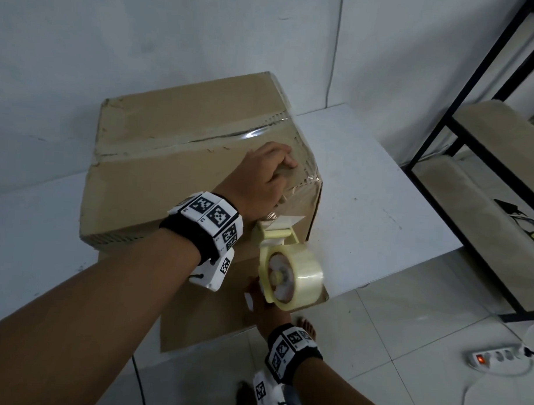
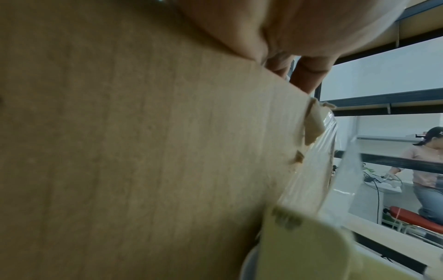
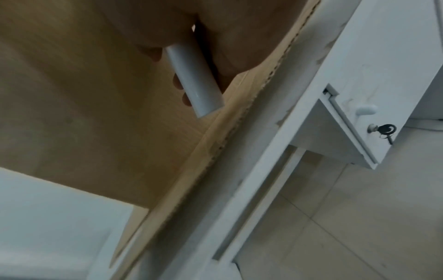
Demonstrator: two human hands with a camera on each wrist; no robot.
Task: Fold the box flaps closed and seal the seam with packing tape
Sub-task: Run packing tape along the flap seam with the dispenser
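The cardboard box is being shown resting on the white worktop, its top flaps folded shut and a strip of clear packing tape already lying along the centre seam and down over the right-hand edge. The left hand is being pressed onto the box top at the near right corner, its fingers bent down onto the taped edge; in the left wrist view the fingers are being seen against the box edge, yet whether the grip is pinching the tape cannot be told. The tape dispenser, loaded with a clear roll, is being held against the near side face of the box, just below that corner, by the right hand; its grip is being kept closed around the white handle, as the right wrist view shows. A power strip is lying on the tiled floor, and a black-framed shelf is standing to the right
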